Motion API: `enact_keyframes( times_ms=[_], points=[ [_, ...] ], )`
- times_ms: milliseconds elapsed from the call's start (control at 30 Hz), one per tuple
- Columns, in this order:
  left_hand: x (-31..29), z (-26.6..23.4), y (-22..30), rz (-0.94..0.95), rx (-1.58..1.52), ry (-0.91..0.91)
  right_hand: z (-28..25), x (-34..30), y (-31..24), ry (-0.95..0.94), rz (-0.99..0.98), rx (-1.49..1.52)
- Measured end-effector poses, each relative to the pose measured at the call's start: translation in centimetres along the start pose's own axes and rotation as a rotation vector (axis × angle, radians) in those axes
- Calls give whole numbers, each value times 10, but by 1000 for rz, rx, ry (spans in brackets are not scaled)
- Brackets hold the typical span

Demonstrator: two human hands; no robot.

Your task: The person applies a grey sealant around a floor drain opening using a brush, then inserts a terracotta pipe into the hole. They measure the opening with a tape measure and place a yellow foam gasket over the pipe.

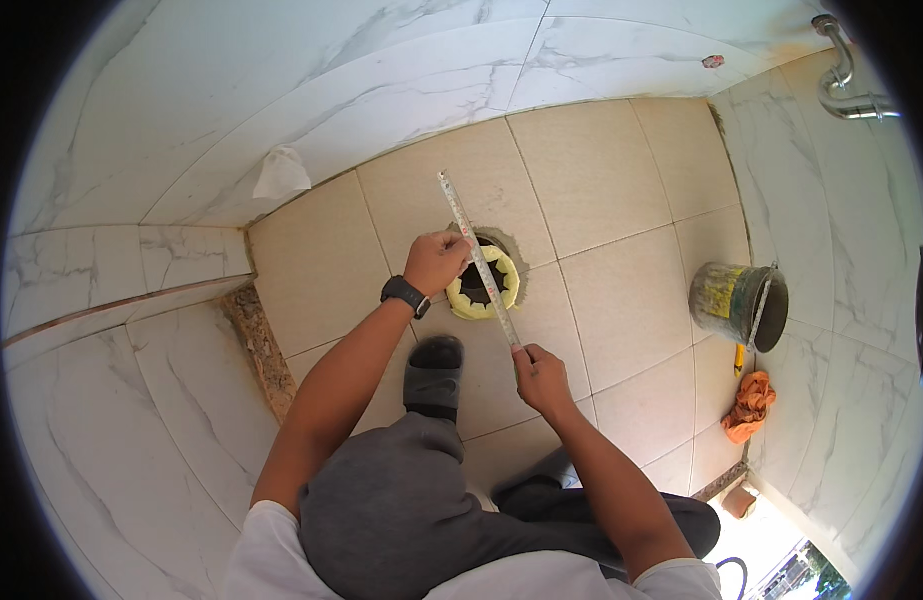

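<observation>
Stretching across a yellow-collared floor hole (472, 312), as seen from above, the measuring tape (481, 262) was gripped at two places, presumably to keep it straight and steady; whether it touched the collar could not be told. The left hand (439, 263) pinched it beside the opening, its far end projecting free. The right hand (542, 381) grasped the near end, fingers curled. Both forearms reached forward, converging on the tape.
</observation>
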State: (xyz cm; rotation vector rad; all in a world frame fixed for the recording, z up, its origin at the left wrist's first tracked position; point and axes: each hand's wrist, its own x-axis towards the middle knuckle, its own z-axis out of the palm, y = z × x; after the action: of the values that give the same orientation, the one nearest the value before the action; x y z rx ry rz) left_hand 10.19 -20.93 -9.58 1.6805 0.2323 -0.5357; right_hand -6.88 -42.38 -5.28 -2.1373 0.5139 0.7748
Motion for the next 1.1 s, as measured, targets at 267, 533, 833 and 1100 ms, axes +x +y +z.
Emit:
enact_keyframes(
  times_ms=[267,533,833,1100],
  points=[
    [60,-21,10,-37,113,129,1,-35,68,-1,-98,-24],
    [54,-14,4,-29,72,139,0,-4,50,-85,11,52],
    [40,-13,-9,-71,-64,98,5,-2,51,-110,36,73],
    [-18,-3,-28,381,421,106,5,-5,49,-131,68,107]
  ],
)
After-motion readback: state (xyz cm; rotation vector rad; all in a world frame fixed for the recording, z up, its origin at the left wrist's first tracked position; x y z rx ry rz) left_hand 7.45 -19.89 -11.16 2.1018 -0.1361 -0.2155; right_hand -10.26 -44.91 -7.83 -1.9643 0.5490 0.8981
